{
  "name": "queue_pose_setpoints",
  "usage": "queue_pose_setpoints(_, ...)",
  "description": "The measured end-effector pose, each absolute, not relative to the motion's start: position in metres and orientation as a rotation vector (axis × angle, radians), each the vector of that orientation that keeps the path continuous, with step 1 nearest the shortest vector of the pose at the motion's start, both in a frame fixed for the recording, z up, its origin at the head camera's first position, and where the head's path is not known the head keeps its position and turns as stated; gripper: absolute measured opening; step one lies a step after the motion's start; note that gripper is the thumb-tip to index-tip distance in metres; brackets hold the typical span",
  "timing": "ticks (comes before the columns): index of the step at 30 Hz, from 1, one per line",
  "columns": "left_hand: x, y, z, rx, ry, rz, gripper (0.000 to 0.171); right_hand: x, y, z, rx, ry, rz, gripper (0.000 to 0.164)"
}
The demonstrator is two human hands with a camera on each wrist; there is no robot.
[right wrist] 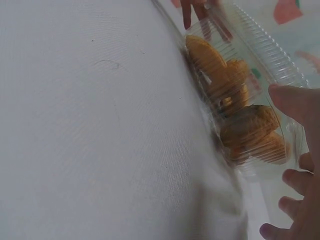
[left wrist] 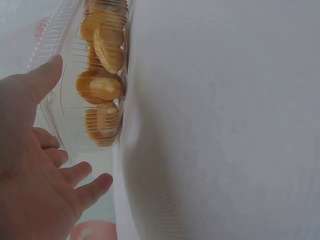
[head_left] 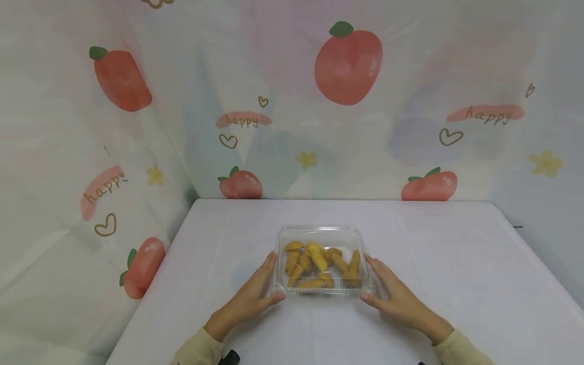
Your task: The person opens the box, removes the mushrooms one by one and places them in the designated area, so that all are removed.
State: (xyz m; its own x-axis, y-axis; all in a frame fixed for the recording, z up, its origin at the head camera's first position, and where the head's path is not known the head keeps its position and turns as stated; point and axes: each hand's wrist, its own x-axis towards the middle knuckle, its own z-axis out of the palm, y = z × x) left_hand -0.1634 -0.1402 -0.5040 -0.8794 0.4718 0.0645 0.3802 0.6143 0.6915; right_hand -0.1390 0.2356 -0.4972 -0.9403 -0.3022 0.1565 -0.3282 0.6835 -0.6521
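Note:
A clear plastic clamshell box with its lid down sits on the white table, several yellow-brown mushrooms lying inside. My left hand is at the box's left side, fingers along that side and thumb by the near corner. At the opposite side is my right hand, its thumb beside the near right corner. Seen from the left wrist, the thumb overlaps the box's rim while the other fingers spread loosely. The right wrist view has the right thumb at the rim in much the same way.
The white tabletop extends around the box. Behind it and to the left hang pale cloths printed with red fruit and the word happy. A small black object shows by the left sleeve.

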Motion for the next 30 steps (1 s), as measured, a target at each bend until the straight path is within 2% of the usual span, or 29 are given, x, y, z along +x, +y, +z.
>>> queue_pose_setpoints(19, -0.1611, -0.1373, -0.5019, 0.716, 2.655, 1.165, 0.091, -0.1365, 0.2320, -0.4966, 0.566, -2.814, 1.240, 0.086)
queue_pose_setpoints(30, -0.1614, -0.1375, -0.5035, 0.668, 2.452, 1.336, 0.081, -0.1355, 0.2314, -0.4957, 0.558, -2.819, 1.244, 0.086)
